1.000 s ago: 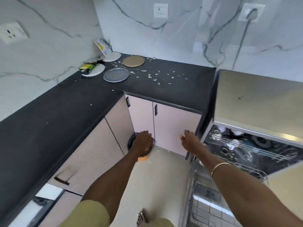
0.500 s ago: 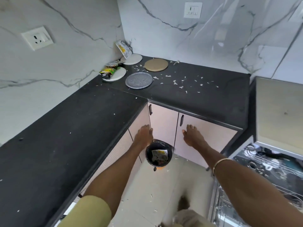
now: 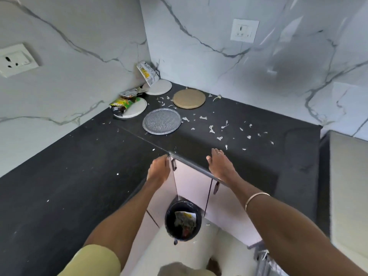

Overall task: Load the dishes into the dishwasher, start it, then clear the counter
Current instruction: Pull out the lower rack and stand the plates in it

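Note:
A black L-shaped counter holds four round plates in its far corner: a grey speckled plate, a tan plate, a white plate with a green wrapper on it, and another white plate under a torn white-and-yellow packet. White scraps litter the counter. My left hand hovers at the counter's inner corner, fingers loose, holding nothing. My right hand reaches over the counter's front edge, palm down and empty.
A black bin with wrappers inside stands on the floor below the pink cabinet doors. The dishwasher top is at the right edge, with a bit of its rack at bottom right. Wall sockets sit left and upper right.
Both hands have risen from the bin near the floor to counter height. The view has swung up and left, so the open dishwasher has mostly left the frame.

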The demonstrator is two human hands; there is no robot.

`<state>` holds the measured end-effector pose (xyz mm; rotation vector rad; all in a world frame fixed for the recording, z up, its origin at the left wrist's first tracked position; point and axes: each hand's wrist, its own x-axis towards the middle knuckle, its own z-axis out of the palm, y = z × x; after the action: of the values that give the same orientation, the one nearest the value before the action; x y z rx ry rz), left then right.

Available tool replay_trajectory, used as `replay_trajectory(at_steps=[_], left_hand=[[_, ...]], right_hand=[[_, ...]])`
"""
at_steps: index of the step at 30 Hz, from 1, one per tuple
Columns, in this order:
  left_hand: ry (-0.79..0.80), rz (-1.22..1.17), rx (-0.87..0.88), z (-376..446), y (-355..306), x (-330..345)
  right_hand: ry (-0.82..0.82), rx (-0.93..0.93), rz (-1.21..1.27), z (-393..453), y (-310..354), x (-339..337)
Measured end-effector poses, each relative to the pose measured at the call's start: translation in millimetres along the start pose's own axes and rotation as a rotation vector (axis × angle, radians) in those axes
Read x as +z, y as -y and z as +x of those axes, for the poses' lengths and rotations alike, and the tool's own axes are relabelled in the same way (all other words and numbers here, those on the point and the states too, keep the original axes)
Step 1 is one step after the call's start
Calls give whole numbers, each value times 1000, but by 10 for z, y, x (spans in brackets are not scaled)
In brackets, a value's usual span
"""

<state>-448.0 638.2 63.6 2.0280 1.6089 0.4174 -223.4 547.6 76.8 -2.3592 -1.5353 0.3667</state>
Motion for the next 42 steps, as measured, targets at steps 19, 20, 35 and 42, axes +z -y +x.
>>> replay_trajectory(at_steps=[19,20,35,42], left_hand=[[-140,-497,-699,1919,-451,73],[-166,-634,-761,1999,-478,79],[-587,-1130,-1236,2763,-461,308],[-715,-964,-1352,2830,-547,317]], right_hand=[[54,102,135,2164,-19,-200],[49,130,183,2266,-35,-203],[173,278,441,3757,-126,-255],[74,552,540,4335,-2,-87]])
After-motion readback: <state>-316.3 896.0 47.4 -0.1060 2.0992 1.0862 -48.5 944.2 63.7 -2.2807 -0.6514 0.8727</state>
